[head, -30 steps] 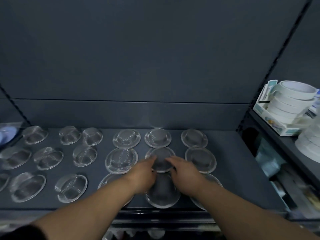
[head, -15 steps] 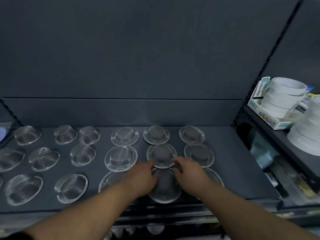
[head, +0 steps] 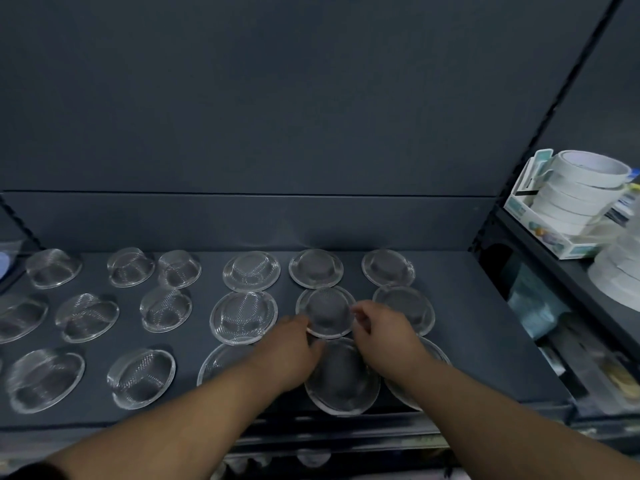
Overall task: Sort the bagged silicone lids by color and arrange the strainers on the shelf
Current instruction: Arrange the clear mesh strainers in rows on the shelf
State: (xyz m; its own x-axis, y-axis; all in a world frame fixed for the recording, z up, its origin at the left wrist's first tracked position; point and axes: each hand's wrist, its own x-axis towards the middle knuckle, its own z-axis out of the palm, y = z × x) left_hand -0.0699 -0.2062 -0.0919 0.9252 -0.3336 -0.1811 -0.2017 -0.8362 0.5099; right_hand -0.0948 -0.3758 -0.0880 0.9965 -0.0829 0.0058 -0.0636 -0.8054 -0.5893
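Strainers (head: pixel 251 271) are sitting dome-up in rows on the dark shelf (head: pixel 478 327): the right group in three tidy columns, the left group looser. Both hands are working the middle strainer (head: pixel 327 310) of the centre column. Right hand (head: pixel 384 336) is pinching its right rim with curled thumb and forefinger. Left hand (head: pixel 287 346) is lying knuckles-up with bent fingertips at the left rim; can't tell if it's gripping or only pressing. Reading this as a position tweak, squaring that piece between its neighbours. Bagged silicone lids aren't showing in view, so this looks like the strainer half of the job, well along.

Risks from here:
- the middle strainer's near edge is touching or overlapping the front strainer (head: pixel 343 382), which is sitting right at the shelf lip; any pull toward the person is likely shoving it off
- wrists are passing low over the front row, so a dropped forearm is going to drag those rims
- spacing is tight against the right neighbour (head: pixel 405 306) and left neighbour (head: pixel 244 317); a sideways nudge is risking a chain shift
- parts are looking thin and light: hard squeezing is probably denting the mesh, and they're likely sliding easily on the smooth shelf
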